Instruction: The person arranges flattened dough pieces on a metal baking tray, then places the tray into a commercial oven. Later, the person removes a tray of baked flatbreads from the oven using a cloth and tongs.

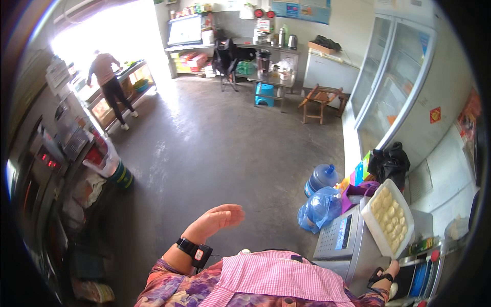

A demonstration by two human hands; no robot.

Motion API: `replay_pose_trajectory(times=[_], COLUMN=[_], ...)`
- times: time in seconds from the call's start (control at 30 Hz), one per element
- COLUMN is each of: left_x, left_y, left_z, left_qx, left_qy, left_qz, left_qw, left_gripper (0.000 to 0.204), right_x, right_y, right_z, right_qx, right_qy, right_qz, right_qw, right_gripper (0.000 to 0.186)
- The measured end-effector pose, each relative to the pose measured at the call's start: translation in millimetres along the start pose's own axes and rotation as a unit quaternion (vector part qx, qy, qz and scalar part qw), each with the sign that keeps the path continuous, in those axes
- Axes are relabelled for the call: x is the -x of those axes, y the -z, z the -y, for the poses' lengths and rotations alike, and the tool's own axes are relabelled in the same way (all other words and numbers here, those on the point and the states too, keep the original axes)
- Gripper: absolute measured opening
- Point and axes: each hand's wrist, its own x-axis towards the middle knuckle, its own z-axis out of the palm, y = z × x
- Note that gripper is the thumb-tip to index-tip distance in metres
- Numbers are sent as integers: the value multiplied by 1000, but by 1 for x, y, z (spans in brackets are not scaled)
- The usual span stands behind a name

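Note:
My left hand (pixel 219 219) is raised in front of me over the floor, fingers stretched out and slightly curved, holding nothing. Low on the right, my right hand (pixel 392 267) grips the near corner of a white tray (pixel 367 220) with several rows of pale round dough pieces (pixel 387 217). The tray is tilted beside a steel machine with a keypad and display (pixel 331 240). A pink checked apron (pixel 276 276) covers my front.
A co-worker (pixel 105 74) stands at a table by the bright doorway. Water jugs (pixel 318 204) and bags sit right of the floor (pixel 215 153); a bin (pixel 123 176) and equipment line the left. A glass-door fridge (pixel 388 77), wooden chair (pixel 322 102) and counters stand farther back.

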Motion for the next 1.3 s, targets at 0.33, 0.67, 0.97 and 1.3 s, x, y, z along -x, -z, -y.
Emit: replay_pose_trajectory(times=[0.33,0.67,0.97,1.3], left_x=[-153,-135,-76,22], left_y=[63,-161,-194,-195], left_z=[-6,79,121,235], left_qx=[282,199,215,-48], left_qy=[84,391,407,540], left_qz=[264,316,386,291], left_qw=[919,841,799,788], left_gripper=[30,56,56,34], right_x=[270,506,530,691], right_y=[-108,-192,-14,120], right_z=[97,187,15,-110], right_qx=[-129,148,255,126], right_qy=[172,660,228,46], right_qz=[-6,173,-11,-156], right_qw=[977,715,940,979], right_gripper=[41,58,44,41])
